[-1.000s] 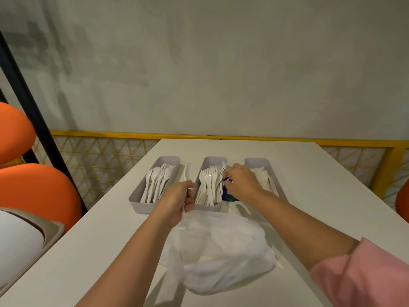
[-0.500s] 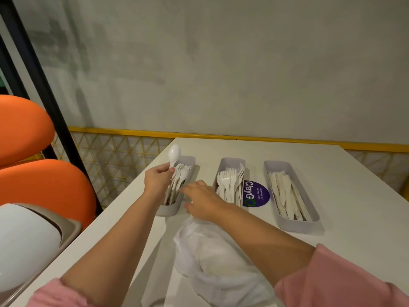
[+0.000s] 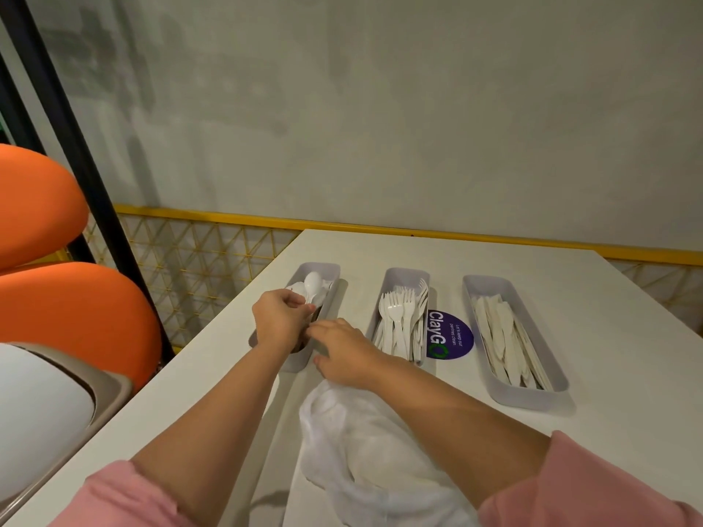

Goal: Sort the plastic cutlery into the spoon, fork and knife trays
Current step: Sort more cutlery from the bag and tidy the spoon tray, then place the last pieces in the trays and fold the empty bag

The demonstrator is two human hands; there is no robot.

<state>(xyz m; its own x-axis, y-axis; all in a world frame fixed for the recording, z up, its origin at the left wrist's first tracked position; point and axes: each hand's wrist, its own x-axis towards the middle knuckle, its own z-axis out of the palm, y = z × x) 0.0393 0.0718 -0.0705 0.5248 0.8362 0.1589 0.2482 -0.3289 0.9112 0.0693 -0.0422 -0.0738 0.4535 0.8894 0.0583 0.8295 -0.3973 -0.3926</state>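
Note:
Three grey trays stand in a row on the white table. The spoon tray [image 3: 328,266] is on the left, the fork tray [image 3: 406,272] with white forks [image 3: 399,321] is in the middle, and the knife tray [image 3: 490,281] with white knives [image 3: 506,344] is on the right. My left hand [image 3: 279,321] is over the spoon tray and pinches the handle of a white spoon [image 3: 314,283], whose bowl lies low among the other spoons. My right hand [image 3: 344,351] reaches across to the spoon tray's near right wall with fingers extended and holds nothing.
A crumpled white plastic bag [image 3: 361,450] lies on the table [image 3: 570,298] under my right forearm. A purple sticker [image 3: 450,336] sits between the fork and knife trays. Orange chairs [image 3: 57,317], a black post and a grey bin [image 3: 106,397] stand left of the table edge.
My left hand has lowered the spoon from above the tray's far end down into the spoon tray. My right hand has moved from the fork tray to beside the spoon tray.

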